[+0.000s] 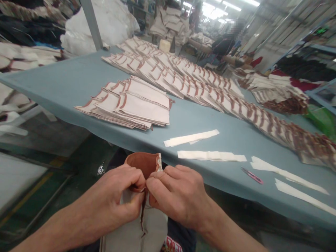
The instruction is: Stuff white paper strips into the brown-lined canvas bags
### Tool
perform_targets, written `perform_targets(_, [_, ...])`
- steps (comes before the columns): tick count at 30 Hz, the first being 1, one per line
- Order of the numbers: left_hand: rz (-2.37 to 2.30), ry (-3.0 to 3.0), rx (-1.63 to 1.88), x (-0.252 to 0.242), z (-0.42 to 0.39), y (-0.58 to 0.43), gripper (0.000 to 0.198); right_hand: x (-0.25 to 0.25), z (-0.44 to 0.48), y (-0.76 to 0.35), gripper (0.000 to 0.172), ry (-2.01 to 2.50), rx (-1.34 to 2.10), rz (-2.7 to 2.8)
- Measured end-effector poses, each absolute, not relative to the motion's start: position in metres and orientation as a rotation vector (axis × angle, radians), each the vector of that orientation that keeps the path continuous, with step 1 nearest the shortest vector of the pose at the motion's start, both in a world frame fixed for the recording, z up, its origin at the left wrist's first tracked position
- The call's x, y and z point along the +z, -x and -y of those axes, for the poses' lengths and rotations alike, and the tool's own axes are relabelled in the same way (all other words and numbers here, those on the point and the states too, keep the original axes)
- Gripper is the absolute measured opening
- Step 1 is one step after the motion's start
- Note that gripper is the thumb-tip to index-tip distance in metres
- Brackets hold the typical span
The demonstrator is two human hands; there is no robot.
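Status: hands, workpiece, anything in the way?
Left hand and right hand pinching cream piece near its rim. Brown inside showing. Nothing seen blocking hands; pink snips lie on table.

1. Table (70, 75): long, flat, blue-green top; it crossed the room diagonally, left to lower right.
2. Grey post (91, 24): stood at the table's far edge, leaning in view. A bulky white plastic bundle (115, 26) sat behind it.
3. Floor (85, 185): dark green, seen at lower left, marked with a yellow stripe (25, 203).
4. Right wall (265, 36): pale, ribbed; slanted in view.
5. Blue-framed rack (321, 48): stood at far right; dark material lay on it.
6. Ceiling lights (214, 12): bright white strips, glaring toward the back. Far end of room blurred.
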State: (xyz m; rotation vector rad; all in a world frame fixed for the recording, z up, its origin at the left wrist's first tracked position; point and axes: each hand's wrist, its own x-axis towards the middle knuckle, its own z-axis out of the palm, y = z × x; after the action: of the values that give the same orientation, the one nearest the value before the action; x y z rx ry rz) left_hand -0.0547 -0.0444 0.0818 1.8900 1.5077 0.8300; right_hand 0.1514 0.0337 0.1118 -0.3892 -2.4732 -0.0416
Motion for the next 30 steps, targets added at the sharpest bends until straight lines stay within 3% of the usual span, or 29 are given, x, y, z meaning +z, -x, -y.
perform_targets(6, [-1.477,-1.797,0.706,0.082,0.047,0.061,0.015,0.104,-0.045,-0.150,0.017,0.432,0.531,2.453])
perform_targets(11, [-1.475,-1.833,0.720,0.087,0.042,0.067,0.017,0.112,-0.050,-0.147,0.011,0.645,0.890,2.537])
perform_targets(21, [-1.521,-2.106,0.640,0.118,0.022,0.074,0.017,0.123,-0.045,-0.137,0.018,0.728,0.557,2.581])
perform_targets(26, [-1.428,-1.955,0.652,0.119,0.019,0.072,0.019,0.130,-0.044,-0.139,0.005,0.853,0.943,2.476])
perform_targets(30, [-1.363,-1.879,0.635,0.124,0.020,0.074,0.019,0.128,-0.047,-0.135,0.006,0.847,0.948,2.549])
